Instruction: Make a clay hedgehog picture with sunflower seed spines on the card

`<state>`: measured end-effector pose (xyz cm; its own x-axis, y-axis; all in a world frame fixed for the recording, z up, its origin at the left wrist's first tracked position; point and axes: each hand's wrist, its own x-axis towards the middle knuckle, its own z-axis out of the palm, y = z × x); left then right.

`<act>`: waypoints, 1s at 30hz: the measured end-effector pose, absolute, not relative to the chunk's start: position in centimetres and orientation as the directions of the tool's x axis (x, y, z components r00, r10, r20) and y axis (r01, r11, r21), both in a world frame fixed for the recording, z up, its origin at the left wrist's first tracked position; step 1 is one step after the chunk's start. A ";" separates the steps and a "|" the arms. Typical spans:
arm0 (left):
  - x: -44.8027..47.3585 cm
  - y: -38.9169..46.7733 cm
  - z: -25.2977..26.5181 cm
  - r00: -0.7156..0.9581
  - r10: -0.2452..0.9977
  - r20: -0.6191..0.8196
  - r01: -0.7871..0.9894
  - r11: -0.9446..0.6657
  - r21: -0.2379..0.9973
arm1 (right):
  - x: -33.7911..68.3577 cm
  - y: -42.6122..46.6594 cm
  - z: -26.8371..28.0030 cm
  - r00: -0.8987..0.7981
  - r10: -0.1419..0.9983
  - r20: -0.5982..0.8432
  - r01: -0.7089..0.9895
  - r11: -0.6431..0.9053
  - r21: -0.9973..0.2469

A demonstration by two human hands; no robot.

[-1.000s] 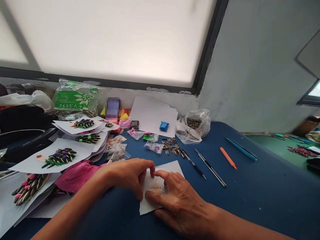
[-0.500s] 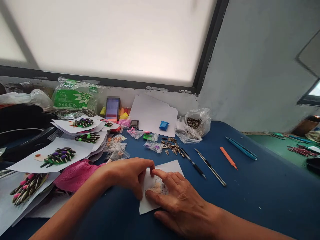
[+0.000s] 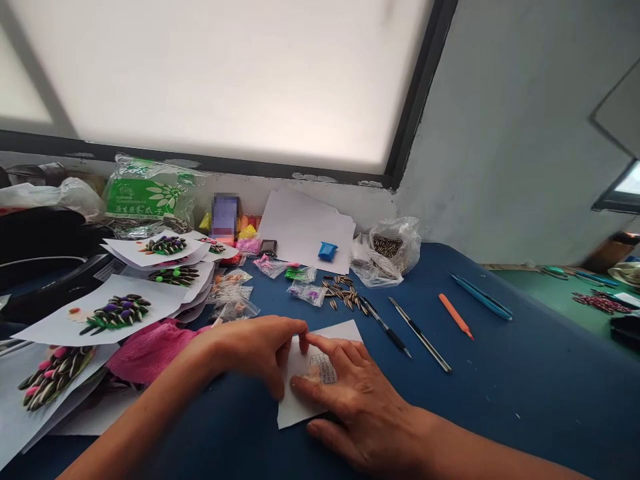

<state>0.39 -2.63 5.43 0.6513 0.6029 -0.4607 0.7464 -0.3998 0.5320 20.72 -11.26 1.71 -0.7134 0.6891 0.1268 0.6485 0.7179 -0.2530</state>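
Note:
A small white paper (image 3: pixel 295 417) lies on the blue tabletop with a pen-drawn, scale-like pattern (image 3: pixel 327 373) on it. Next to the pattern is a flat pale patch (image 3: pixel 314 373), perhaps clay, partly covered by fingers. My left hand (image 3: pixel 263 350) arches over the paper's left edge, thumb and forefinger apart, fingertips resting on the sheet. Spread across the paper from the right, my right hand (image 3: pixel 357 393) presses down with its fingers apart; its forefinger tip meets the left forefinger. Part of the drawing stays hidden beneath the right fingers.
Sunflower seeds (image 3: pixel 345 293), a black pen (image 3: pixel 387 328), a silver pen (image 3: pixel 420 335), an orange marker (image 3: pixel 456 317) and blue tweezers (image 3: pixel 481 297) lie beyond my hands. Seed-decorated paper sheets (image 3: pixel 165 293) pile up at left by a pink cloth (image 3: pixel 150 353). Clay packets (image 3: pixel 306 293) sit behind.

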 end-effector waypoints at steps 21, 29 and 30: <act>0.4 -2.7 5.4 0.658 0.597 -0.458 0.740 -0.402 0.539 | 21.1 -11.4 1.6 -0.694 0.706 0.143 0.674 0.706 -0.218; 0.3 -2.6 5.3 0.679 0.588 -0.441 0.721 -0.418 0.553 | 21.0 -11.4 1.6 -0.719 0.680 0.146 0.659 0.733 -0.171; 0.3 -2.6 5.3 0.674 0.590 -0.444 0.725 -0.414 0.550 | 21.0 -11.4 1.5 -0.721 0.675 0.155 0.653 0.737 -0.174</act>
